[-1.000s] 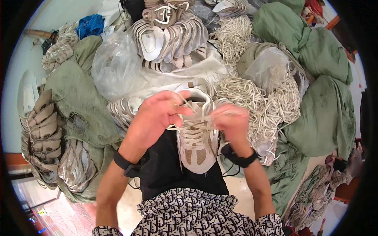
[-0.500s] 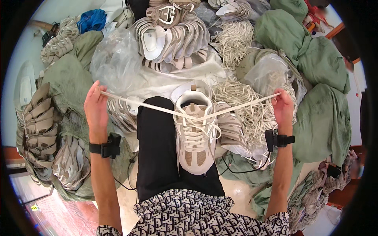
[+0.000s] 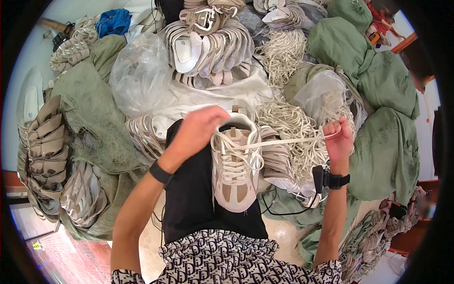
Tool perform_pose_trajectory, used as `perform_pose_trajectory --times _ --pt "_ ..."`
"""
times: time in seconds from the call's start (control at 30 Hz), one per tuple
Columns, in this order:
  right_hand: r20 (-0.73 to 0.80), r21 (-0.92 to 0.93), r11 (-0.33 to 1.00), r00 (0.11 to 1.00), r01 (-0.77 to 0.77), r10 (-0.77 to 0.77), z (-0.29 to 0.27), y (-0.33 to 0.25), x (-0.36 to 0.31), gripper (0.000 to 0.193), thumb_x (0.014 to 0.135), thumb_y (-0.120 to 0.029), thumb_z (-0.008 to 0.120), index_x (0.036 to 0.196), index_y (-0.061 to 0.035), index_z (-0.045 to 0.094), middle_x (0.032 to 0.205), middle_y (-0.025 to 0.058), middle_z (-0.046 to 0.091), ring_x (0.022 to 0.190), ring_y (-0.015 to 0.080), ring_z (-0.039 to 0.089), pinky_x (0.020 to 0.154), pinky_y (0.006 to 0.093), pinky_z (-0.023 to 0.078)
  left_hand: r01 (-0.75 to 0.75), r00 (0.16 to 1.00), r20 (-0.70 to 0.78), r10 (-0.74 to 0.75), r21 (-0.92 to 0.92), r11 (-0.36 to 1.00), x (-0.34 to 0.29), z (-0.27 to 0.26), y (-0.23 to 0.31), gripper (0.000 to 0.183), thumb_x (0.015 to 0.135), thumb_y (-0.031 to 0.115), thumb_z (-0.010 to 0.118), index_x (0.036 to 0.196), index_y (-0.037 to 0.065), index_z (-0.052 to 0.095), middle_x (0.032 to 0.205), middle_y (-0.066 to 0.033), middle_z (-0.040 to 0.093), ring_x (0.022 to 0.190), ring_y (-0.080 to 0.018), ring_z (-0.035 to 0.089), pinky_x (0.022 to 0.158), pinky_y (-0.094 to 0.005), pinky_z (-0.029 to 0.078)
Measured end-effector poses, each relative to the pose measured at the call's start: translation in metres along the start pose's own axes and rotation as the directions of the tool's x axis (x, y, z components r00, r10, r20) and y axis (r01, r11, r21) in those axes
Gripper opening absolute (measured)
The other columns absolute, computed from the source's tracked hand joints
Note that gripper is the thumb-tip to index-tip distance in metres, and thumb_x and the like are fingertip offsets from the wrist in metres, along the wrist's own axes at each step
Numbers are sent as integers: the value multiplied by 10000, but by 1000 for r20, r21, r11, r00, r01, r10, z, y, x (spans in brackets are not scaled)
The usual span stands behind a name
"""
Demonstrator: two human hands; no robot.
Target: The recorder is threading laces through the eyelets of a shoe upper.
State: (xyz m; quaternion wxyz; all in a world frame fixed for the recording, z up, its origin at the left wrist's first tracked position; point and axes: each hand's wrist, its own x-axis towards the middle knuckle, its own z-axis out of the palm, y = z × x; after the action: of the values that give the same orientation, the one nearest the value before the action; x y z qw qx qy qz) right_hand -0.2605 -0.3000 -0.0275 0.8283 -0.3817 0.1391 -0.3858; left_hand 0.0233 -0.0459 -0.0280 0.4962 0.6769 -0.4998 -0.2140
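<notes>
A beige and white shoe (image 3: 235,189) is resting over the person's black trousers (image 3: 187,199), its toe pointing down toward the patterned shirt (image 3: 217,251) and its opening facing away. The left hand (image 3: 201,128) is reaching in just beside the shoe's opening, at its upper left, so the shoe is lying to the right of and slightly below this hand; the fingers are blurring and bending out of sight, and I cannot tell whether they are gripping anything. The right hand (image 3: 339,142) is staying well apart from the shoe, out to its right, with its fingers curling closed and clamping the end of a cream lace (image 3: 293,141), which is stretching nearly straight to the top of the shoe's lacing. Right of the shoe, a stack of beige shoe parts (image 3: 275,154) is lying near, and a tangled lace heap (image 3: 288,118) is spreading. Beyond the shoe, a pile of shoe uppers (image 3: 210,52) is standing, with a clear plastic bag (image 3: 142,75) lying beyond and left.
</notes>
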Motion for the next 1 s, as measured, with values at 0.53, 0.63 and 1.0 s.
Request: perform_pose_trajectory --times 0.53,0.63,1.0 --pt "-84 -20 1000 996 -20 18 -6 20 -12 144 882 -162 516 922 -33 567 586 -20 448 530 100 366 535 258 305 320 946 15 -322 89 943 -67 11 43 162 839 43 538 999 26 556 786 -62 635 737 -108 611 651 -240 470" --pt "-17 102 995 1000 -21 23 -3 16 -8 154 883 -154 513 941 -24 569 537 -23 426 458 94 328 479 242 281 204 889 -178 -423 -673 711 -53 -6 21 222 866 93 527 1054 -23 515 858 -64 613 724 -155 609 690 -240 474" --pt "668 -697 366 744 617 20 103 88 -18 120 737 -121 591 817 -40 628 749 54 616 644 179 587 568 272 479 567 745 -11 -667 -516 642 -44 -4 12 113 842 117 545 861 13 587 659 0 516 505 -58 441 443 -209 361"
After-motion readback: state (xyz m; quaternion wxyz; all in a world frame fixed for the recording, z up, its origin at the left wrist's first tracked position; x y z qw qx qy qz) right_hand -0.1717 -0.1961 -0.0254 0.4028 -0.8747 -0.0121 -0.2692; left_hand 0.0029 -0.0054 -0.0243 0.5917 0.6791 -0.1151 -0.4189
